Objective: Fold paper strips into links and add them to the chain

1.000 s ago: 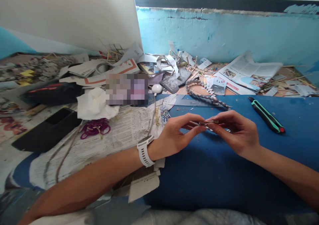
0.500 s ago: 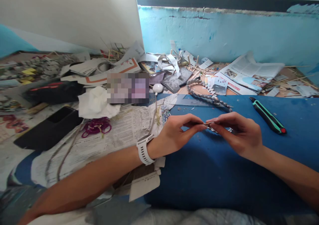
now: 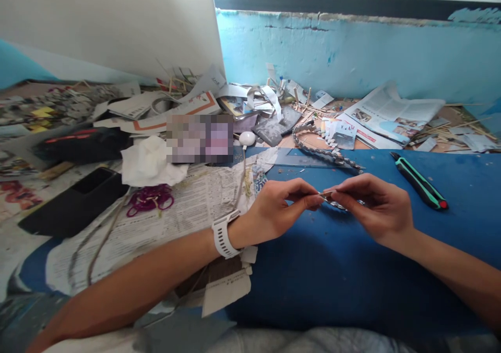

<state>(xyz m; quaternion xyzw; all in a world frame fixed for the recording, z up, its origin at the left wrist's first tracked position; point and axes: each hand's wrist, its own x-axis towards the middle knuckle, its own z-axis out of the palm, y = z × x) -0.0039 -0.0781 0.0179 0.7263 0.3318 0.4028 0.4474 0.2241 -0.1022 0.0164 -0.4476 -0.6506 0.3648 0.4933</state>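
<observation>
A zigzag chain of folded grey-and-white paper (image 3: 340,158) curves across the blue mat and round beneath my fingers. My left hand (image 3: 279,209), with a white watch on its wrist, pinches a small folded end of it between thumb and fingertips. From the other side my right hand (image 3: 378,207) is closed in a pinch on the same small end, the fingertips of both hands almost meeting. Fingers hide most of the piece, so its folds cannot be made out. Part of the chain passes behind my right hand.
A black-and-green utility knife (image 3: 422,182) lies right of my right hand, on the blue mat (image 3: 313,285). Behind are a clear ruler (image 3: 297,158), paper scraps and thin sticks. To the left are purple thread (image 3: 151,201), a crumpled tissue (image 3: 152,162) and a black case (image 3: 74,202).
Both hands stay in nearly the same place with small finger movements at the folded end. The right fingers have shifted slightly on it. The view has moved a little.
</observation>
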